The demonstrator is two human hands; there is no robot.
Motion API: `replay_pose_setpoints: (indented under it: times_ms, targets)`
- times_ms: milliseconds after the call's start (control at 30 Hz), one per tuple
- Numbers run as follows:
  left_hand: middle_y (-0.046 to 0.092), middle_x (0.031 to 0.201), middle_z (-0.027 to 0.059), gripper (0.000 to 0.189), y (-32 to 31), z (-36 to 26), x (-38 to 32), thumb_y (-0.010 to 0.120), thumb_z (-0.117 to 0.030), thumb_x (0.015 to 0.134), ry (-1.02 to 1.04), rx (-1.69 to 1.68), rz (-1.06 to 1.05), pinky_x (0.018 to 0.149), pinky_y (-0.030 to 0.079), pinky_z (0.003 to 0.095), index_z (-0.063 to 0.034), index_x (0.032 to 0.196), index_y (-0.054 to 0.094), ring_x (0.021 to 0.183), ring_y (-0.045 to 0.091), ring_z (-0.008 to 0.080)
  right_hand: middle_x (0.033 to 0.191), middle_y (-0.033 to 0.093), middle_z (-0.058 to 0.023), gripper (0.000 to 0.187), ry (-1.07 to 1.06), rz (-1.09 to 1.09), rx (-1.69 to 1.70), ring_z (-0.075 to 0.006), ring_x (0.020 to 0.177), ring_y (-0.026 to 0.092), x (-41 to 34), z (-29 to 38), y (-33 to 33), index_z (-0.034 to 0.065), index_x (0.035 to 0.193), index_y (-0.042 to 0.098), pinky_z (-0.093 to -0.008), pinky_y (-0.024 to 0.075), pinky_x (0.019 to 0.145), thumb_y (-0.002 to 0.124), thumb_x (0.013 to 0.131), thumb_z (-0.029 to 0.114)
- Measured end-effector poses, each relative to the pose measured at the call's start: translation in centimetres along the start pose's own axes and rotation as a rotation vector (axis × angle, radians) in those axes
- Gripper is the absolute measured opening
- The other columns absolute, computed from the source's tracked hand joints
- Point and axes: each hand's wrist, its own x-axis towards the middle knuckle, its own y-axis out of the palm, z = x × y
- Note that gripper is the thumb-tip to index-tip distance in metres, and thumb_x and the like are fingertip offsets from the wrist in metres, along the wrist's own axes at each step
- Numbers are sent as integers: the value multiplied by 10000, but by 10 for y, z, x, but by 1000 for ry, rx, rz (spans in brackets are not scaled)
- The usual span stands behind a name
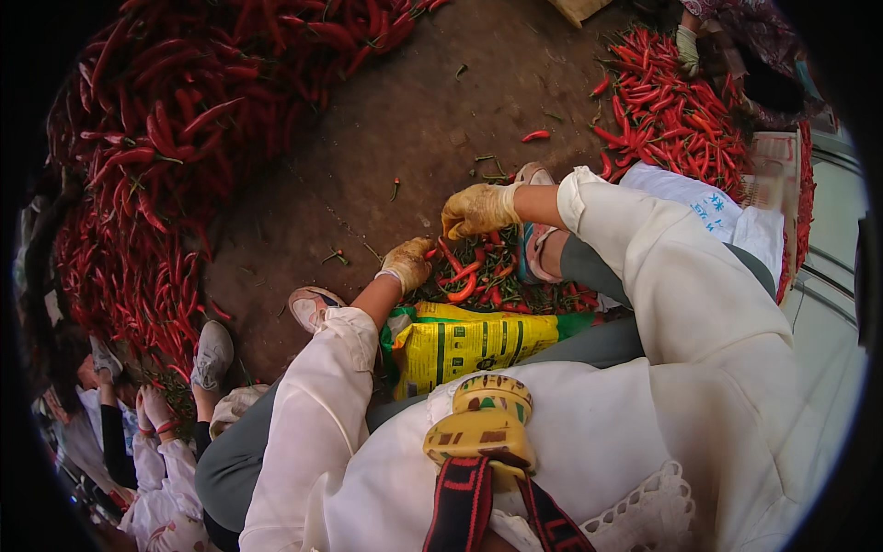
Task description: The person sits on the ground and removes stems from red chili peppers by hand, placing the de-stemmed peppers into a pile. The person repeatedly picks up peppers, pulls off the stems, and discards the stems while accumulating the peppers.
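Observation:
My left hand (408, 264), in a stained, pale work glove, is curled around a red chili pepper (431, 254) whose end shows at the fingertips. Just above and to the right is my right hand (479, 212), gloved the same way, with its fingers bent downward; what lies between them is hidden. Below both hands, a heap of green stems and red chilies (486, 272) lies between my feet. Several whole peppers, one bright and curved (463, 288), rest on top of it. A yellow and green printed bag (476, 345) lies between this heap and my lap.
A large chili pile (172, 131) spreads along the left. Another pile (676, 110) is at upper right, where a person's gloved hand (687, 52) reaches in. A white sack (690, 200) and a plastic crate (769, 165) stand at right. At lower left, another person's gloved hands (153, 408) are close together.

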Motion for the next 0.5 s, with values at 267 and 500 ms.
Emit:
replay_pose_setpoints:
  times_ms: [267, 500]
  targets:
    - [654, 700, 24, 183, -90, 20, -4, 546, -209, 949, -271, -904, -375, 467, 400, 220, -110, 967, 699, 518, 509, 68, 1047, 678, -150, 411, 181, 213, -132, -303, 1015, 631, -1, -2, 1, 49, 1098, 664, -382, 488, 865, 670, 811, 343]
    - [647, 672, 30, 192, -139, 34, -38, 614, -266, 917, -262, -1183, -754, 402, 423, 237, -94, 904, 698, 429, 518, 98, 968, 701, -135, 299, 158, 137, -1036, -306, 930, 674, 1, 121, -39, 57, 963, 698, -403, 534, 751, 660, 810, 311]
